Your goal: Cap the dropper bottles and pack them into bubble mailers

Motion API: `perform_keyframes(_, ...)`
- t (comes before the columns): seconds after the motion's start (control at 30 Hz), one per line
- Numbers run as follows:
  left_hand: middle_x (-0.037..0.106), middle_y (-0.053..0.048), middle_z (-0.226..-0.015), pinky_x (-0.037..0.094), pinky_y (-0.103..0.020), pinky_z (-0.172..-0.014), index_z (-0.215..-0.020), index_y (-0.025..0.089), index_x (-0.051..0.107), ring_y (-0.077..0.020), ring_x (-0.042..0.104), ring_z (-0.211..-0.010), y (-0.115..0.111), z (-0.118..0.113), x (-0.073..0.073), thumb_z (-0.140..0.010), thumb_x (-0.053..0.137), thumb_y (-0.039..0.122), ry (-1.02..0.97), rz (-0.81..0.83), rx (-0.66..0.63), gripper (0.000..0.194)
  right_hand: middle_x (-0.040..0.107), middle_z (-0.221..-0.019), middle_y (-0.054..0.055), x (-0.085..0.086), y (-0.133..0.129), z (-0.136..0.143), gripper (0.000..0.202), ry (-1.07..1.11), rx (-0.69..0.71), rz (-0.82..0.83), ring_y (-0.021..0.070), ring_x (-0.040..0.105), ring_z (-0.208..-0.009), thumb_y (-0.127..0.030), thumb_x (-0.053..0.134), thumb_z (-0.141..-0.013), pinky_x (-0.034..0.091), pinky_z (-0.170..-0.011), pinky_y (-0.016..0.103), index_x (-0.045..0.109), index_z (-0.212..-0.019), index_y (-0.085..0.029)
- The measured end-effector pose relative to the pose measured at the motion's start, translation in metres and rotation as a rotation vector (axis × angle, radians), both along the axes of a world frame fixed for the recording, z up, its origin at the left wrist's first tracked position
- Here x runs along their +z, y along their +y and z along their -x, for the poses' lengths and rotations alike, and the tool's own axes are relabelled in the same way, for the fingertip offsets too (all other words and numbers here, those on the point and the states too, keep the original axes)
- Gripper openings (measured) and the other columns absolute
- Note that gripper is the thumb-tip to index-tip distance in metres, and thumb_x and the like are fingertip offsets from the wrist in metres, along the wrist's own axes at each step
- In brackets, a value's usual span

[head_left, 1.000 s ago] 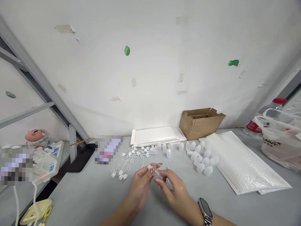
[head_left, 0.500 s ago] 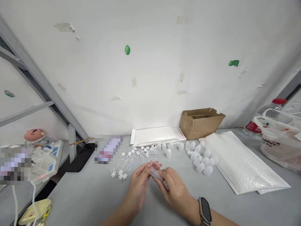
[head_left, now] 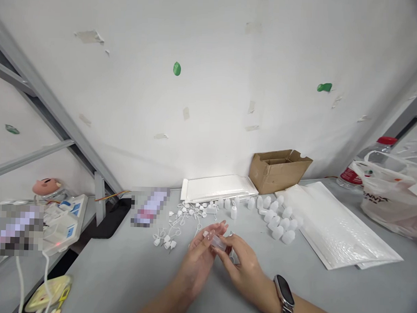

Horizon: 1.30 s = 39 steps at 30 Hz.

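Observation:
Near the middle front of the grey table, a small translucent bottle (head_left: 218,241) is held between both hands. My right hand (head_left: 242,262) pinches its body from the right, and a bit of thin white loop shows beside those fingers. At the bottle's left end, my left hand (head_left: 200,259) has thumb and fingers closed on it, its palm turned up. White caps with looped straps (head_left: 167,239) lie scattered beyond and left of my hands. Several translucent bottles (head_left: 277,232) lie grouped to the right, while one small bottle (head_left: 234,212) stands upright behind my hands.
A cardboard box (head_left: 279,172) and a white padded envelope (head_left: 219,189) sit against the wall. More envelopes (head_left: 342,229) lie at right, near a plastic bag (head_left: 391,199) and a red-capped bottle (head_left: 351,175). At left are a blurred phone-like object (head_left: 150,208) and a power strip (head_left: 67,222).
My left hand has turned its palm further up and shifted slightly right. The bottle between my hands has moved slightly right and down.

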<state>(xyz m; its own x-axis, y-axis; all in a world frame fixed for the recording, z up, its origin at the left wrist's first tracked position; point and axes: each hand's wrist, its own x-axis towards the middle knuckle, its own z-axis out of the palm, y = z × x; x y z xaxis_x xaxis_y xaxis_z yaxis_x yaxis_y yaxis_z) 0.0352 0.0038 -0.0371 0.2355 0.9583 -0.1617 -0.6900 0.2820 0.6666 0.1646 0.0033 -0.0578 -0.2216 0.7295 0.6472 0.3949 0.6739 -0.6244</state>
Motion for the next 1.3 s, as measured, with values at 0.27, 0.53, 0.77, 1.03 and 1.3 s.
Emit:
perform_keyframes(0.27,0.068,-0.008,-0.108,0.045,-0.034,-0.08,-0.088,0.02,0.067,-0.026,0.056,-0.107,0.003,0.001,-0.001,-0.071,0.07,0.028,0.074,0.022,0.04,0.02,0.055,-0.053,-0.003,0.011,0.008,0.007,0.029,0.424,0.183,0.801,0.0117,0.049,-0.048,-0.046,0.066,-0.072,0.041,-0.048,0.025,0.058,-0.068,-0.018)
perform_keyframes(0.53,0.066,-0.011,-0.113,0.042,-0.037,-0.083,-0.106,0.02,0.066,-0.0281,0.056,-0.107,0.006,0.008,0.003,-0.07,0.07,0.039,0.224,-0.006,0.029,0.041,0.054,-0.049,-0.004,0.017,0.017,0.007,0.039,0.566,0.328,0.954,0.0096,0.047,-0.044,-0.053,0.07,-0.063,0.039,-0.047,0.024,0.055,-0.065,-0.017)
perform_keyframes(0.77,0.067,-0.011,-0.112,0.042,-0.037,-0.084,-0.101,0.018,0.067,-0.0276,0.054,-0.111,0.005,0.006,0.001,-0.078,0.06,0.04,0.197,0.005,0.037,0.032,0.055,-0.058,-0.003,0.011,0.008,0.006,0.03,0.475,0.211,0.786,0.012,0.049,-0.053,-0.045,0.067,-0.072,0.04,-0.053,0.025,0.057,-0.069,-0.017)
perform_keyframes(1.03,0.067,-0.009,-0.111,0.045,-0.032,-0.075,-0.102,0.02,0.067,-0.0248,0.058,-0.104,0.003,0.005,-0.003,-0.077,0.063,0.034,0.081,-0.027,-0.021,0.029,0.057,-0.06,-0.002,0.01,0.004,0.007,0.025,0.522,0.205,0.76,0.012,0.051,-0.054,-0.041,0.066,-0.074,0.041,-0.054,0.025,0.061,-0.074,-0.016)
perform_keyframes(1.3,0.069,-0.014,-0.105,0.039,-0.04,-0.089,-0.095,0.016,0.07,-0.0315,0.051,-0.113,0.003,0.004,0.002,-0.068,0.069,0.044,0.21,-0.083,-0.071,0.038,0.055,-0.05,-0.003,0.013,0.012,0.007,0.036,0.634,0.405,0.908,0.0089,0.048,-0.043,-0.049,0.067,-0.07,0.04,-0.046,0.023,0.057,-0.064,-0.015)
